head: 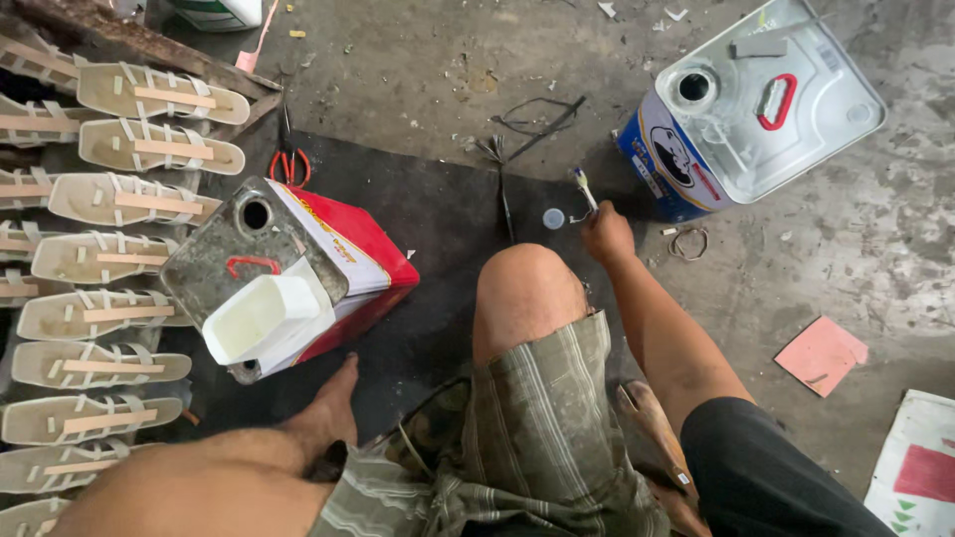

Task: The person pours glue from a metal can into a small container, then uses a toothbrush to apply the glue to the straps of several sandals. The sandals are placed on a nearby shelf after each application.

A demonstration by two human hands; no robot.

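Brush (583, 186), small, pale handle with a dark tip, sits in the right hand (607, 237), fingers clamped round its lower end, bristle end pointing up and away. Position: over the dark mat (438, 214), between the raised knee (525, 288) and the blue-sided tin can (756, 104) lying on the floor.

A small round cap (553, 218) lies just beside the brush, likely kept within reach for dipping.

Left hand (333, 408) rests flat on the mat, fingers together, holding nothing; appears to prop the body.

Red-sided tin can (288, 268) lies tilted near it, a white open tub (261, 316) on top.

Count: two tin cans, one tub, one brush. Sandal soles (149, 147) with pale straps are laid in a column at left, at least ten visible, seemingly spread to dry. Red-handled scissors (289, 164) lie beside them.
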